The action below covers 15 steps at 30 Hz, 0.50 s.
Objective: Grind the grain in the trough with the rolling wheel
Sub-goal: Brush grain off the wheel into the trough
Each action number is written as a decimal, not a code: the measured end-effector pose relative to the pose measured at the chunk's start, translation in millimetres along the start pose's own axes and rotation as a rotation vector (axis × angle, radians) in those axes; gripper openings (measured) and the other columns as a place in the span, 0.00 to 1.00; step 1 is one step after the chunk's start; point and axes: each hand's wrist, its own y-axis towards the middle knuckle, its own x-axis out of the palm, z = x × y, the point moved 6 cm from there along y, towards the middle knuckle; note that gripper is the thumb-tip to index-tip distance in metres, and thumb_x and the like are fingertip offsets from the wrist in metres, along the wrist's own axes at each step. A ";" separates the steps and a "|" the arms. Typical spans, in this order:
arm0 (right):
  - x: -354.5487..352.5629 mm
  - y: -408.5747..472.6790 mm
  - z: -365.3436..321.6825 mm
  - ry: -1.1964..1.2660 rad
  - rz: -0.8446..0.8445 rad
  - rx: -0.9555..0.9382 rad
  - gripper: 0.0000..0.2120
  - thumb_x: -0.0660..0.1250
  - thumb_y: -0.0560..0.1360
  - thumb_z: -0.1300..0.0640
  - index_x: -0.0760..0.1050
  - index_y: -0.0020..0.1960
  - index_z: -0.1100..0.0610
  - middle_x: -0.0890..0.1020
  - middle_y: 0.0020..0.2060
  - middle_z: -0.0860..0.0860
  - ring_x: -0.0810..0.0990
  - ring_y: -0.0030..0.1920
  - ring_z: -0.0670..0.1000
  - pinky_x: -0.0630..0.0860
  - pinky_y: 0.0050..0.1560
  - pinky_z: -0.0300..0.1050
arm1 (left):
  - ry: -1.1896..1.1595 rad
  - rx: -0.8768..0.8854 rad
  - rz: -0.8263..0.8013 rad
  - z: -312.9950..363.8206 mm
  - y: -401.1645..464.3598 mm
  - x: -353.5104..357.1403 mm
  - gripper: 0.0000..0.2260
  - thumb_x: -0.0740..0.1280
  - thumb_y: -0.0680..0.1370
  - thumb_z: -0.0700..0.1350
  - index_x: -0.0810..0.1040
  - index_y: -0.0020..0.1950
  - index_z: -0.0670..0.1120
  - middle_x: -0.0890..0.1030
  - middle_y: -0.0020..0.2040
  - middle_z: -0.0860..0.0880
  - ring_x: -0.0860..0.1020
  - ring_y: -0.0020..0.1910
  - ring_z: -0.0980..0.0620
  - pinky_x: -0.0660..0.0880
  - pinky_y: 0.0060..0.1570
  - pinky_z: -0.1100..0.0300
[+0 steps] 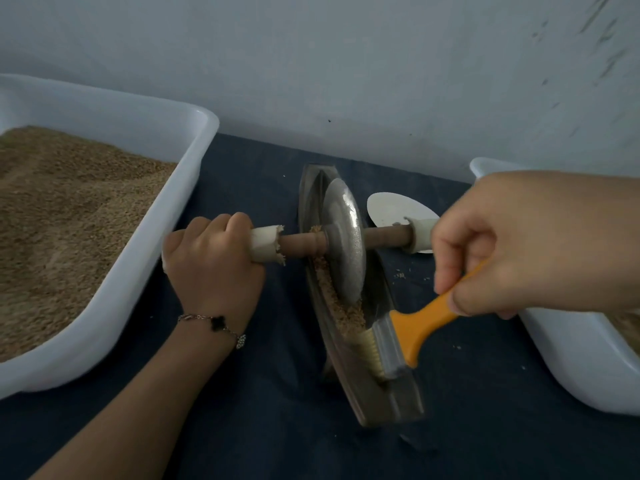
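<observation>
The grain (341, 306) lies in a thin tan strip down the left inside of the trough (398, 400), a long narrow boat-shaped channel running from twelve o'clock to about five o'clock across the middle of the dark blue worktop (263, 393). Standing in it, on edge, is the wheel (344, 240), a dull metal disc parked toward the far half, its rim down in the groove where the grain gets crushed. A wooden axle (301, 243) runs straight through its hub, out to nine and three o'clock, with a pale sleeve on each end.

The left hand (214, 258) has its grip wrapped tight round the nine o'clock sleeve, fingers curled over the top, and that looks like the steadying job: with one end held, the disc stays upright instead of tipping out. The three o'clock sleeve is free; nobody is on it.

That is because the right hand (512, 244) is busy with a brush (412, 327), grip pinching the orange handle between thumb and fingers, bristles down in the near end of the trough just below the grain. My read: strays are being swept toward the wheel's track so the next pass catches them.

Outward now. At nine o'clock a big white tub (187, 168) holds a heap of tan grain, handy for refilling. At three o'clock another white tub (588, 386) sits ready, its contents barely showing. Just beyond the free sleeve, a white disc (391, 209) lies flat on the worktop. A few specks dot the cloth.
</observation>
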 end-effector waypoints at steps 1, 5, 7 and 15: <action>2.4 2.3 -0.8 0.011 -0.010 0.010 0.12 0.64 0.57 0.47 0.75 0.39 0.34 0.80 0.24 0.41 0.75 0.25 0.38 0.70 0.26 0.33 | -0.007 -0.009 -0.002 -0.7 0.1 0.9 0.09 0.72 0.65 0.35 0.73 0.32 0.43 0.74 0.28 0.46 0.72 0.31 0.43 0.56 0.37 0.56; 15.6 11.3 -0.8 -0.086 0.075 -0.006 0.04 0.69 0.65 0.50 0.79 0.33 0.48 0.78 0.26 0.35 0.75 0.29 0.33 0.66 0.22 0.31 | -0.008 -0.036 -0.008 -2.5 1.5 4.9 0.08 0.71 0.67 0.36 0.74 0.33 0.43 0.74 0.29 0.46 0.72 0.32 0.43 0.56 0.37 0.56; 24.1 14.6 -1.4 -0.127 0.128 0.007 0.03 0.68 0.69 0.53 0.80 0.37 0.49 0.81 0.29 0.44 0.77 0.31 0.40 0.69 0.24 0.32 | -0.009 -0.036 -0.006 -2.9 2.7 6.3 0.07 0.70 0.68 0.37 0.74 0.33 0.43 0.74 0.29 0.46 0.71 0.32 0.43 0.55 0.37 0.55; -17.0 11.3 8.3 -0.028 0.206 -0.003 0.06 0.67 0.57 0.50 0.80 0.33 0.42 0.79 0.22 0.44 0.72 0.22 0.42 0.69 0.26 0.39 | 0.020 -0.020 0.022 -0.9 3.2 5.2 0.07 0.69 0.66 0.35 0.73 0.33 0.43 0.73 0.28 0.46 0.70 0.31 0.43 0.55 0.37 0.56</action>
